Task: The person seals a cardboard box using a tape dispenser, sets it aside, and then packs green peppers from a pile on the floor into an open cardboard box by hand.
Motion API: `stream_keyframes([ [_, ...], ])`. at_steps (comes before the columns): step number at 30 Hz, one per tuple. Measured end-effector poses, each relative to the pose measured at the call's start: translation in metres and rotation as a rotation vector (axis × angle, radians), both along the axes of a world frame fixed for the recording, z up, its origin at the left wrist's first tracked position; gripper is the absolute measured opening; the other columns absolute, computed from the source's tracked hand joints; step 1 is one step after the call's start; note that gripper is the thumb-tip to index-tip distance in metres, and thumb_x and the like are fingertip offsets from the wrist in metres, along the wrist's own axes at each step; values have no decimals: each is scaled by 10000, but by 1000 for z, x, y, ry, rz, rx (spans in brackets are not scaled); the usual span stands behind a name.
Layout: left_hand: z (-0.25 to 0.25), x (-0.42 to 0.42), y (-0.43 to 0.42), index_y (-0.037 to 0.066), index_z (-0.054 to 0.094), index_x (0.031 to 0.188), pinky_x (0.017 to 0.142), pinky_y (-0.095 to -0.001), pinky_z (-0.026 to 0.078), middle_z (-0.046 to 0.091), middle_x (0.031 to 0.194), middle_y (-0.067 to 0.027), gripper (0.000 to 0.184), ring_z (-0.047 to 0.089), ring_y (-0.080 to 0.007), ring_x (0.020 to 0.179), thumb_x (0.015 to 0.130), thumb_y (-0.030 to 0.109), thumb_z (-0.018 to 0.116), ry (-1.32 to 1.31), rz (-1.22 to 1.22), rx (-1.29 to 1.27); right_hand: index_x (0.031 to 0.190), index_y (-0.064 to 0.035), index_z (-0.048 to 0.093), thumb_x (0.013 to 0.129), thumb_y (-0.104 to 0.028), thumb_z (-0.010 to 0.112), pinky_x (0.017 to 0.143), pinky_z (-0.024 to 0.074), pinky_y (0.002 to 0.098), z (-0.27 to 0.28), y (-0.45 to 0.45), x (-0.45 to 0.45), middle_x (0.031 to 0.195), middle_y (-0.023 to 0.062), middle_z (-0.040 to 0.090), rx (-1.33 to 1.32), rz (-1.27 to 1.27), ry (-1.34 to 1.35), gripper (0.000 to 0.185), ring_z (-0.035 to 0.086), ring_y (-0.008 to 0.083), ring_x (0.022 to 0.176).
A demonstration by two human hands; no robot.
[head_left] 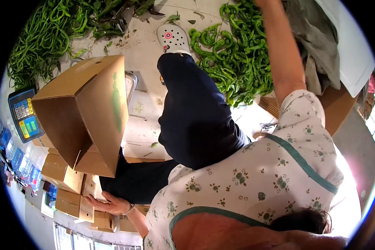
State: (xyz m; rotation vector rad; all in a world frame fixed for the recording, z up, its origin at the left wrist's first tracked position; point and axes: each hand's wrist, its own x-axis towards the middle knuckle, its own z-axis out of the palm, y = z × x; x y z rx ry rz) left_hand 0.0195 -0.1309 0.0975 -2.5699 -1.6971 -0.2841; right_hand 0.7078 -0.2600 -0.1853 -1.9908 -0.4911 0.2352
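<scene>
My left hand (pixel 111 204), with a bracelet at the wrist, is low beside my dark trouser leg. Its fingers are stretched out and hold nothing. Just above it in the view stands an open cardboard box (pixel 66 121), tilted, with a green print on one side. My right arm stretches forward over a big heap of long green peppers (pixel 241 54). Only the edge of my right hand (pixel 262 2) shows at the top border; its fingers are cut off.
A scale's keypad panel (pixel 26 114) sits left of the box. Another pile of green peppers (pixel 41 41) lies at the upper left. Several cardboard boxes (pixel 71 204) and water bottles (pixel 23 162) stand at the lower left. Grey cloth (pixel 314 37) hangs at the right.
</scene>
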Motion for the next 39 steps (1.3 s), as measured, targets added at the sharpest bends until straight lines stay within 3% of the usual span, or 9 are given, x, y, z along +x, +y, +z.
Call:
stream_keyframes([
  [2, -1, -3, 0, 30, 417, 1315, 1003, -414, 364, 382, 1374, -161, 471, 397, -318, 1247, 931, 287, 506, 13, -19, 13, 1175, -122, 583, 756, -272, 727, 695, 532, 382, -44, -18, -52, 930, 143, 628, -338, 358, -141, 467, 624, 245, 811],
  [3, -2, 0, 0, 31, 417, 1315, 1004, -414, 364, 385, 1373, -160, 469, 396, -317, 1248, 931, 285, 505, -11, -27, 3, 1272, -272, 498, 740, -174, 707, 817, 516, 386, -22, -20, -101, 1207, 165, 522, -606, 531, 0, 580, 585, 284, 993],
  [5, -2, -1, 1, 33, 420, 1313, 1007, -417, 359, 389, 1372, -159, 462, 391, -315, 1252, 931, 280, 504, -13, -34, -2, 1326, -382, 393, 741, -90, 654, 878, 493, 403, -70, -45, -155, 1389, 133, 336, -760, 701, -94, 705, 531, 337, 1057],
  [8, -4, -13, 4, 37, 427, 1308, 1014, -424, 346, 390, 1373, -155, 449, 380, -313, 1261, 933, 272, 502, 8, -29, -3, 1349, -420, 325, 761, -24, 582, 841, 498, 486, -73, -49, -213, 1398, 86, 307, -1095, 687, -241, 755, 358, 427, 1203],
  [15, -5, -12, 2, 38, 435, 1301, 1026, -433, 327, 395, 1368, -154, 428, 368, -317, 1269, 936, 252, 499, 46, 7, -14, 1207, -293, 480, 722, -22, 603, 808, 489, 501, -111, -70, -210, 1217, 99, 425, -821, 605, -382, 569, 344, 417, 1185],
  [23, -4, -16, -4, 32, 446, 1291, 1024, -429, 331, 394, 1364, -164, 408, 372, -321, 1265, 936, 225, 500, 20, -21, -16, 1025, -194, 603, 667, -12, 591, 882, 432, 395, -69, -72, -161, 1063, 104, 501, -647, 625, -76, 402, 438, 337, 1058],
  [32, -9, -19, -3, 38, 464, 1277, 1014, -432, 347, 399, 1370, -145, 420, 395, -310, 1253, 931, 272, 507, 46, -21, 1, 1344, -299, 338, 744, -36, 568, 764, 485, 430, -68, -107, -275, 1156, 86, 472, -1125, 652, -122, 694, 429, 292, 1114],
  [36, -6, -27, -2, 41, 481, 1265, 999, -415, 378, 414, 1365, -138, 413, 418, -303, 1239, 931, 282, 510, 89, -34, 23, 1325, -259, 377, 744, -70, 584, 760, 487, 411, -70, -113, -262, 1129, 65, 502, -1065, 693, -139, 645, 461, 280, 1074],
  [39, -10, -24, -3, 47, 481, 1270, 992, -406, 391, 427, 1355, -136, 409, 426, -303, 1233, 934, 279, 505, 59, -40, 31, 1256, -229, 436, 732, -131, 624, 761, 488, 416, -35, -114, -238, 1238, 25, 474, -949, 394, -54, 565, 486, 290, 1055],
])
